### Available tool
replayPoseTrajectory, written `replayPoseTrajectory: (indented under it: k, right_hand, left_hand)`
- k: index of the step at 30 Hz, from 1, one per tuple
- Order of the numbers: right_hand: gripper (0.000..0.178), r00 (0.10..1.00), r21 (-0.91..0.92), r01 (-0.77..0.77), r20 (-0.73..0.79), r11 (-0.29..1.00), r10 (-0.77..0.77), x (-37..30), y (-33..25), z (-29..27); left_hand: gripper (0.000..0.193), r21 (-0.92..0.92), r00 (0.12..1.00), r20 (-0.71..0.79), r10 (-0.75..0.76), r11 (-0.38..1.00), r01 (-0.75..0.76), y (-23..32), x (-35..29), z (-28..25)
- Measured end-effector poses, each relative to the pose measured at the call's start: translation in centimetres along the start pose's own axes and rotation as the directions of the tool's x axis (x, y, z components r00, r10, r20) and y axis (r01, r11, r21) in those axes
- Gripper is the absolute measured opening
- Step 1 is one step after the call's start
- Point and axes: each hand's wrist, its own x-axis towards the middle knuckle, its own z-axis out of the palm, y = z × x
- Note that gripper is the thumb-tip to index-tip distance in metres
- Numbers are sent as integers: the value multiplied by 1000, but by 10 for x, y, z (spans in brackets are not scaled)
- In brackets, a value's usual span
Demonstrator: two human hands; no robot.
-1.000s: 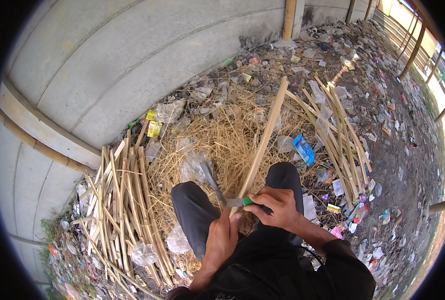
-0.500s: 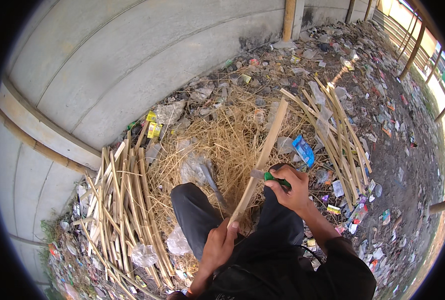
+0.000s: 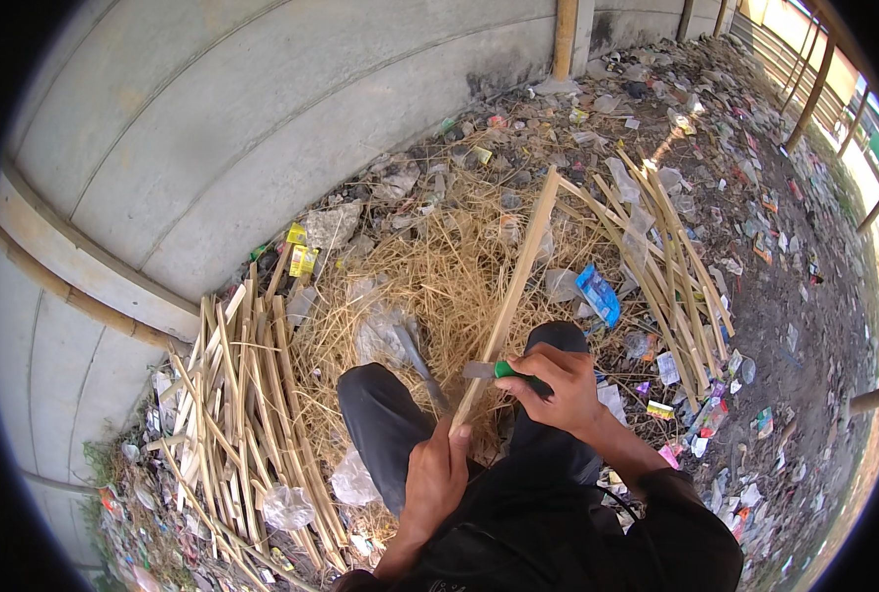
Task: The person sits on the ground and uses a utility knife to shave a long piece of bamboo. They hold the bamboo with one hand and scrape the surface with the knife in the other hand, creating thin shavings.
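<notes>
While my left grip (image 3: 436, 474) pinches the lower end of a pale split strip (image 3: 513, 288), thumb laid along it, my right grip (image 3: 558, 390) is closed round a green-handled knife (image 3: 504, 370), just to the right of that strip, lower centre of the frame. And look at the line of it! The strip's long axis runs from my left fingers up and slightly right, its far tip free of both hands, towards the upper centre. The blade points left, lying nearly square across the strip's lower stretch, so close above my left thumb; whether the edge is biting, I can't tell. Left has the end, right is nearer the long free stretch. Beyond my dark-trousered knees (image 3: 385, 419) spreads straw-like litter (image 3: 439, 252), with one strip pile (image 3: 237, 414) at lower left and another bundle (image 3: 671, 286) at centre right.
</notes>
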Motion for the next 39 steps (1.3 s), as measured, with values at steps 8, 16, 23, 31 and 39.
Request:
replayPoseTrajectory:
  k: [8,16,23,31,39]
  right_hand:
    - [24,1000,-7,8,-13,1000,-8,4,4,-3]
    - [23,982,-63,-79,-179,995,67,19,35,-9]
    - [24,991,-56,-48,-126,997,41,21,45,-3]
    - [23,905,-151,-306,-352,940,238,55,131,-33]
    - [28,884,-11,-306,-374,952,280,56,158,-43]
  left_hand:
    - [28,44,999,-32,1,999,0,-3,-3,0]
    - [35,113,999,15,-51,992,49,-14,-15,0]
    - [31,144,997,-15,-73,987,74,-24,-19,-3]
    - [30,183,987,64,-146,974,132,-35,-42,-6]
    - [49,-114,875,321,-362,903,415,-44,-31,-20]
